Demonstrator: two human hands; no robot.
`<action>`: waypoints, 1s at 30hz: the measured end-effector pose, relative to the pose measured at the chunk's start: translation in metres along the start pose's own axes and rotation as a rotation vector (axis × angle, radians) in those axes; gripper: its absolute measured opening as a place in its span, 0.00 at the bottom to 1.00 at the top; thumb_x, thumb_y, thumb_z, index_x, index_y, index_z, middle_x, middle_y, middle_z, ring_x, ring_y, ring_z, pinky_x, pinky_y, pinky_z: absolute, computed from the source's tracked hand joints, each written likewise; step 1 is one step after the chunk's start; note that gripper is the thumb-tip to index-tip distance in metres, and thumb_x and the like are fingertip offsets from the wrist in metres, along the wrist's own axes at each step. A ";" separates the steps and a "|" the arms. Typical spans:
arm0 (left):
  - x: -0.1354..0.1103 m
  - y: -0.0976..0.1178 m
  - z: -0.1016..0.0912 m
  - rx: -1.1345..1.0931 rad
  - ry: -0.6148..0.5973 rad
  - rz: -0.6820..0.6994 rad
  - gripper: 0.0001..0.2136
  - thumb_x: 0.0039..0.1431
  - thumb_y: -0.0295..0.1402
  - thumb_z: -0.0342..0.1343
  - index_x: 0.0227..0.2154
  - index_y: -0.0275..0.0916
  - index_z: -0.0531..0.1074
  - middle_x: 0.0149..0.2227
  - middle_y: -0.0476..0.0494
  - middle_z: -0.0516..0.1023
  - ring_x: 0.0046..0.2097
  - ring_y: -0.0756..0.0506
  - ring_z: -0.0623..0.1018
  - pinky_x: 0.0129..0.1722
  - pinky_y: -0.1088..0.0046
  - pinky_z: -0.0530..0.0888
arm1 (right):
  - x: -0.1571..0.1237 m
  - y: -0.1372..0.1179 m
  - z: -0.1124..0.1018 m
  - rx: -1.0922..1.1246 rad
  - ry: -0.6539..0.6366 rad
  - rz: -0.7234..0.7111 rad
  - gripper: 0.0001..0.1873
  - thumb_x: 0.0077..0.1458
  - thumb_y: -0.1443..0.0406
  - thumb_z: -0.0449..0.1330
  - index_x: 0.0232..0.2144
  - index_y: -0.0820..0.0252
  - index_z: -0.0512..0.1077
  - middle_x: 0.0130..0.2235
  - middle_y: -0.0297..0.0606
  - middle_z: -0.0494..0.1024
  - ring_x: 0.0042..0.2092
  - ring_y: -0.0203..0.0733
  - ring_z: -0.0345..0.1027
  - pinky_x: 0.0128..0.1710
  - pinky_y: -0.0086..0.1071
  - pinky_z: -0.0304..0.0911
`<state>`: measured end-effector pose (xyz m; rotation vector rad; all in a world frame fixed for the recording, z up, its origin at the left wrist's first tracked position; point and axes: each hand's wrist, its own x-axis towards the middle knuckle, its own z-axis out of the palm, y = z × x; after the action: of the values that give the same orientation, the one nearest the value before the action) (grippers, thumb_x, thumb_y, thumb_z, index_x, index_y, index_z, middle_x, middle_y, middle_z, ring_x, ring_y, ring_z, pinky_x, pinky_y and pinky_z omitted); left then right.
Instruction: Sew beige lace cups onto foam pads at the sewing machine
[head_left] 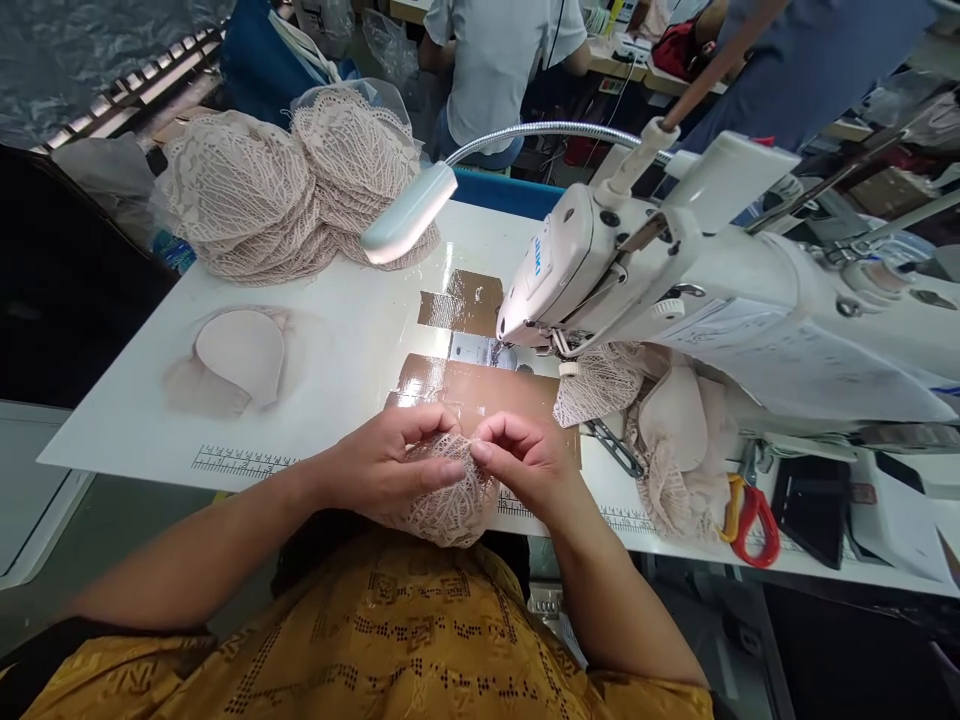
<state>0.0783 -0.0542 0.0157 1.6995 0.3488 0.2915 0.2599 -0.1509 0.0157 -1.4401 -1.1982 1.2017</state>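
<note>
A beige lace bra cup [454,505] hangs at the table's front edge, held between my two hands. My left hand [409,460] grips its left side, thumb lying across the lace. At the cup's top edge, my right hand [521,455] pinches the lace between thumb and forefinger. Just beyond my hands stands a white sewing machine [570,270], its needle area lit. Brown tape [495,390] covers part of the table in front of the needle.
Stacked lace cups [240,190] sit at the back left under a lamp [411,212]. One smooth cup [241,352] lies on the left. To the right are thread snips [615,447], more cup pieces [675,420], red-handled scissors [756,530] and a phone [811,505]. A person [491,70] sits beyond.
</note>
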 end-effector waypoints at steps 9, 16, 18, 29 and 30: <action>0.006 -0.015 0.015 -0.451 0.147 -0.178 0.12 0.55 0.38 0.62 0.28 0.33 0.74 0.25 0.49 0.71 0.27 0.52 0.70 0.26 0.77 0.68 | 0.008 0.007 0.004 0.227 -0.027 0.054 0.14 0.49 0.56 0.65 0.24 0.59 0.70 0.22 0.29 0.67 0.24 0.31 0.58 0.24 0.27 0.56; -0.007 0.004 -0.042 -0.266 0.714 -0.218 0.11 0.50 0.38 0.64 0.26 0.35 0.71 0.23 0.53 0.73 0.24 0.52 0.71 0.23 0.78 0.68 | 0.004 0.019 -0.031 -0.021 0.074 0.032 0.11 0.53 0.58 0.63 0.37 0.58 0.74 0.37 0.36 0.77 0.35 0.37 0.70 0.35 0.32 0.65; -0.002 0.012 -0.059 0.152 0.839 -0.095 0.09 0.53 0.36 0.62 0.27 0.35 0.73 0.24 0.53 0.73 0.27 0.52 0.71 0.28 0.78 0.69 | -0.002 0.016 -0.046 -0.149 0.138 0.016 0.11 0.55 0.58 0.61 0.37 0.57 0.74 0.37 0.37 0.77 0.37 0.39 0.70 0.37 0.33 0.65; 0.102 -0.037 0.037 1.393 0.076 0.056 0.09 0.56 0.21 0.49 0.27 0.33 0.74 0.26 0.37 0.75 0.31 0.41 0.73 0.31 0.64 0.70 | 0.032 0.014 -0.056 -0.765 0.105 -0.036 0.15 0.60 0.68 0.51 0.43 0.58 0.76 0.40 0.38 0.80 0.40 0.42 0.71 0.40 0.34 0.62; 0.099 -0.035 0.040 1.388 0.066 0.065 0.08 0.58 0.23 0.50 0.27 0.33 0.74 0.26 0.37 0.75 0.31 0.41 0.73 0.32 0.64 0.70 | 0.035 0.019 -0.053 -0.790 0.098 -0.057 0.16 0.60 0.69 0.51 0.44 0.58 0.76 0.42 0.39 0.80 0.42 0.42 0.71 0.42 0.33 0.62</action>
<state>0.1825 -0.0466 -0.0260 3.0682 0.6140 0.1310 0.3173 -0.1216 0.0000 -1.9757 -1.7315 0.6106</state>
